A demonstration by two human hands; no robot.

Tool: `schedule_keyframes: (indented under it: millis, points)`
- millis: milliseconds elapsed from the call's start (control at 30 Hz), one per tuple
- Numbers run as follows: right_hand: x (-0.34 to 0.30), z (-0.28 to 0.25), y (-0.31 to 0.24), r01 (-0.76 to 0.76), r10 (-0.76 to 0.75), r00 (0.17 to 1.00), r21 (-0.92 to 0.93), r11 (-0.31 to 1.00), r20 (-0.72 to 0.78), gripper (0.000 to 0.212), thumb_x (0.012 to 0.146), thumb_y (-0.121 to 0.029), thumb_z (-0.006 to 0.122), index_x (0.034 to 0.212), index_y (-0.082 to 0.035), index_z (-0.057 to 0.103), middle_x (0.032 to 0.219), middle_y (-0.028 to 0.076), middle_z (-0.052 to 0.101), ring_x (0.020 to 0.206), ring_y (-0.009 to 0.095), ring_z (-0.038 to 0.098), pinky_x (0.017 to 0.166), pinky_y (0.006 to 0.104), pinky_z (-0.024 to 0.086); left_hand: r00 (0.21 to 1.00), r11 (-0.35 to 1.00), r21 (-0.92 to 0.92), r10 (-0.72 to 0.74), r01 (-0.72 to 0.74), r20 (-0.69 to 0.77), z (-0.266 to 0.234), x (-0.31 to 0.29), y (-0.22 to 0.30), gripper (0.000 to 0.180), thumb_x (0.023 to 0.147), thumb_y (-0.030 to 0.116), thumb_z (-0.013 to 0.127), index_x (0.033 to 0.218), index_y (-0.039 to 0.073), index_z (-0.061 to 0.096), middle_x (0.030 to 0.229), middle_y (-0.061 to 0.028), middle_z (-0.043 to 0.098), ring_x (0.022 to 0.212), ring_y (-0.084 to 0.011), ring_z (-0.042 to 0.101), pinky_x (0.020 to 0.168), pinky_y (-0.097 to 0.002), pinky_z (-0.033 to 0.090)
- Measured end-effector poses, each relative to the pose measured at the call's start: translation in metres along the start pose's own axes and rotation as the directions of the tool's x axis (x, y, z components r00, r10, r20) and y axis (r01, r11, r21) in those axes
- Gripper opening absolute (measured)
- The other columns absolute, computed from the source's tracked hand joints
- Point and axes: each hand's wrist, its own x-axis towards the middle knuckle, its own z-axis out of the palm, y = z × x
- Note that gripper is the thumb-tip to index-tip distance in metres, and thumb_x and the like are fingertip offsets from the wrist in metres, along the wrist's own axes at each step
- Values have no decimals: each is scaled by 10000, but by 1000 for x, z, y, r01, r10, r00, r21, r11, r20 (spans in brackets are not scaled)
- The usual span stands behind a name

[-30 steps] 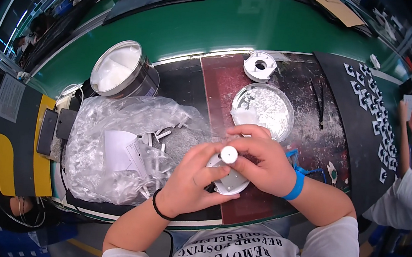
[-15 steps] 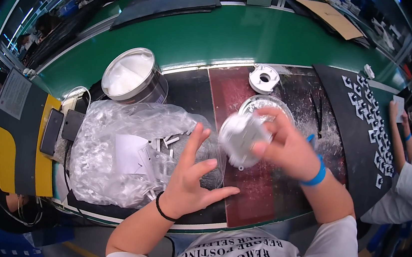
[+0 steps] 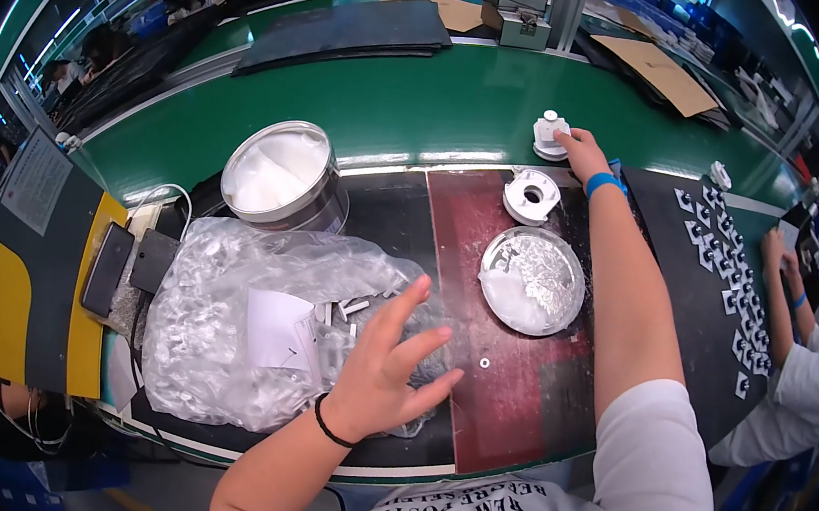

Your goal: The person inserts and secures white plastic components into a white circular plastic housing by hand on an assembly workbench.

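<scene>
My right hand (image 3: 585, 152) is stretched out over the green surface, its fingers closed on a white plastic part (image 3: 547, 140) with a small round knob on top. Closer to me sits a white ring-shaped part (image 3: 531, 199) with a dark centre hole. Below it lies a round shallow dish (image 3: 572, 308) smeared with white paste. A tiny white ring (image 3: 485, 363) rests on the dark red board. My left hand (image 3: 386, 368) hovers with fingers spread and nothing in them, beside a clear plastic bag (image 3: 211, 335) of white pieces.
An open tin (image 3: 282, 200) of white material stands behind the bag, and a paper (image 3: 282, 332) lies on it. At left are a phone (image 3: 107, 269) and a yellow-grey machine (image 3: 42, 287). Several small parts (image 3: 719, 250) cover a black mat at right, near another person's hands (image 3: 777, 254).
My right hand has carried the white part from above the dish away to the green surface, uncovering the dish and the tiny ring. My left hand stays spread in nearly the same place.
</scene>
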Motion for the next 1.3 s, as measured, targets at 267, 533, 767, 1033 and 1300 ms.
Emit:
schedule_keyframes:
  millis: [267,533,767,1033,1300]
  points:
    - [-45,-3,-52,217,-449,880,-707,673,-157,613,781,-581,538,1197,-131,561,1256,104,520,1142,285,480,976,470,279,1000,1000,2,-17,17,-5,-1,0,2,589,647,111,767,1160,121,478,1361,-232,346,1124,-383,484,910,-434,422]
    - [-117,5,-53,631,-601,752,-562,535,271,480,687,-390,730,975,-14,652,878,148,646,796,257,623,700,333,484,999,1000,2,-31,31,44,0,5,6,434,683,121,721,1088,92,567,1321,-213,407,1081,-372,502,881,-413,436]
    - [-98,-8,-52,446,-403,892,-262,856,204,282,710,-249,634,868,-18,676,741,125,653,690,201,624,650,311,495,998,998,33,-61,59,35,-7,4,8,396,682,109,715,1056,85,586,1287,-191,445,1027,-359,524,856,-404,447]
    - [-228,-15,-64,-259,-237,840,746,614,487,319,914,-158,495,1209,-101,388,1126,81,559,1009,195,590,805,369,511,999,999,-24,-27,26,-37,1,-6,8,633,686,151,752,1248,133,462,1389,-252,299,1135,-401,480,913,-431,426]
    - [-318,-10,-46,-402,-383,545,633,662,746,412,917,-106,503,1281,-75,311,1181,78,500,1149,160,473,931,290,404,996,986,-146,-76,83,52,-3,-9,16,695,596,234,835,1217,182,528,1402,-266,248,1164,-401,458,931,-435,414]
